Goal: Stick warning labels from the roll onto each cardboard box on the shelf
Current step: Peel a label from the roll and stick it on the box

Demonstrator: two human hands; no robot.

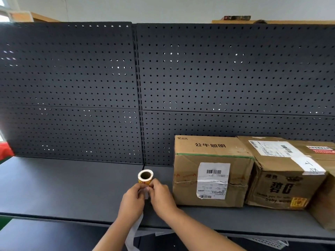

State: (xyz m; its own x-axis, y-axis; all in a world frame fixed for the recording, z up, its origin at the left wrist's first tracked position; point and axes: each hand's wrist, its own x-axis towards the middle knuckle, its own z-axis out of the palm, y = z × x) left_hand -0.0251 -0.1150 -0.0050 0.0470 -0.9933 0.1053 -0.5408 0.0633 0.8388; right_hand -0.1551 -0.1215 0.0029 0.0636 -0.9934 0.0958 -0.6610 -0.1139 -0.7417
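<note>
A roll of yellow and red warning labels (145, 176) is held just above the dark shelf (63, 187), its hollow core facing me. My left hand (133, 200) and my right hand (160, 196) meet at the roll's near side, fingers pinching the label strip. A white backing strip (135, 230) trails down between my forearms. To the right stands a cardboard box (212, 171) with a white shipping label. Beside it sits a second box (288, 174) carrying a yellow warning label (298, 202) low on its front.
A dark perforated back panel (163, 78) rises behind the shelf. A third box (326, 207) is cut off at the right edge. A lower shelf (54, 236) lies beneath, with a white perforated piece (270, 242) at the lower right.
</note>
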